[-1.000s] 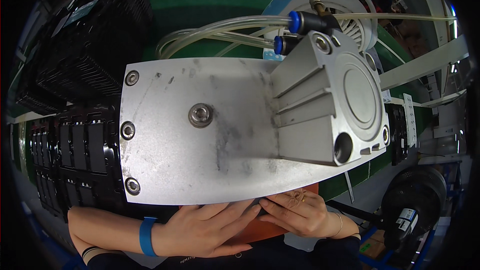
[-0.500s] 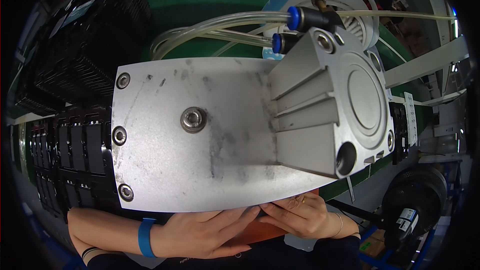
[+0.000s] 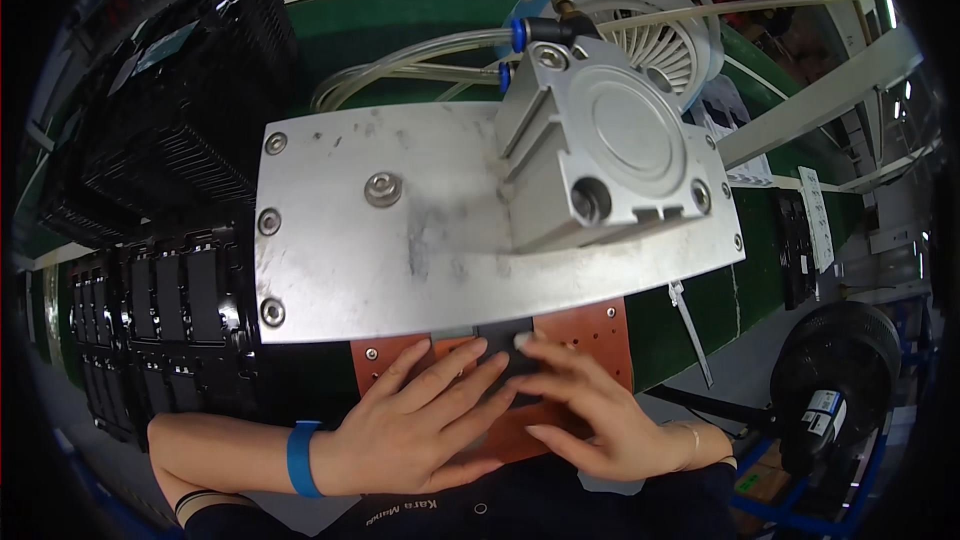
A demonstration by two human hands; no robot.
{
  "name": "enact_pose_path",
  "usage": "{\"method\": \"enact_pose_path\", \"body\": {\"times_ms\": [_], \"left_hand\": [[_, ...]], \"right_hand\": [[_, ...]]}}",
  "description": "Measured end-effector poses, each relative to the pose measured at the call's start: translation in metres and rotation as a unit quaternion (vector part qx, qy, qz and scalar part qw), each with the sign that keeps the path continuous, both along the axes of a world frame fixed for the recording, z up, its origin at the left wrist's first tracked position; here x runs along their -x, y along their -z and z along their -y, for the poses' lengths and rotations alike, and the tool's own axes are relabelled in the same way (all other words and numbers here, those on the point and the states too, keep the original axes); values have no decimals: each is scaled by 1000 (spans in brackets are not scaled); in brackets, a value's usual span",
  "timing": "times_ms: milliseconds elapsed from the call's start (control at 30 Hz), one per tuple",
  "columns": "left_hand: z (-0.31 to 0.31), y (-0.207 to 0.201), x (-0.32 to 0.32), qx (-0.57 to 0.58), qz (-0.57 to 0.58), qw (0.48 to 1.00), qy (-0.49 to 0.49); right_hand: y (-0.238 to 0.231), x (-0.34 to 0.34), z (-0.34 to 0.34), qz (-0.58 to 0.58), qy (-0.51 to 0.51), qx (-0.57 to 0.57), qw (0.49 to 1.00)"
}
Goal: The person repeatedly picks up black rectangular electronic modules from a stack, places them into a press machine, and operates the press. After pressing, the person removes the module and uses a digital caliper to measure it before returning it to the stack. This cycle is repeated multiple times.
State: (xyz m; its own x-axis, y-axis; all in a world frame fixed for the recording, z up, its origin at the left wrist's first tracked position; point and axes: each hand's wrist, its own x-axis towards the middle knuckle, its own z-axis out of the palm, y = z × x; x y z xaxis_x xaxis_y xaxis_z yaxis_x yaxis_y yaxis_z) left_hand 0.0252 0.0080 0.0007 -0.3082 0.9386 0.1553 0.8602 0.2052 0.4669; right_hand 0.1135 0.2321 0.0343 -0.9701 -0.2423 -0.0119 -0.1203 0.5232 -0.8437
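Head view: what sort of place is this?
Probably a factory assembly workstation. It shows a silver block, likely a pneumatic cylinder, with clear tubes beside it, an orange-brown base below, and stacked black trays at left.

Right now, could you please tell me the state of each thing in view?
Left hand: open, fingers spread, over dark piece
Right hand: open, fingers bent
Dark piece: partly covered, on orange base
Metal plate: bolted, smudged
Clear tubes: connected, curved
Tall black trays: stacked
Low black trays: loaded
White fan: spinning or not, unclear
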Motion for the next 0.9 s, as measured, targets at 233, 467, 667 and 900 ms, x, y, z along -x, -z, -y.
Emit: {"method": "enact_pose_path", "body": {"times_ms": [233, 467, 667, 900], "left_hand": [[0, 4, 0, -47, -13, 999, 5], [-1, -4, -1, -148, -42, 987, 38], [6, -19, -10, -116, 423, 898, -24], [8, -18, -13, 68, 773, 626, -78]], "right_hand": [[-2, 8, -10, 248, 218, 442, 834], [14, 24, -5, 212, 216, 298, 905], [16, -13, -6, 31, 211, 313, 926], [0, -29, 21, -463, -26, -113, 879]]}}
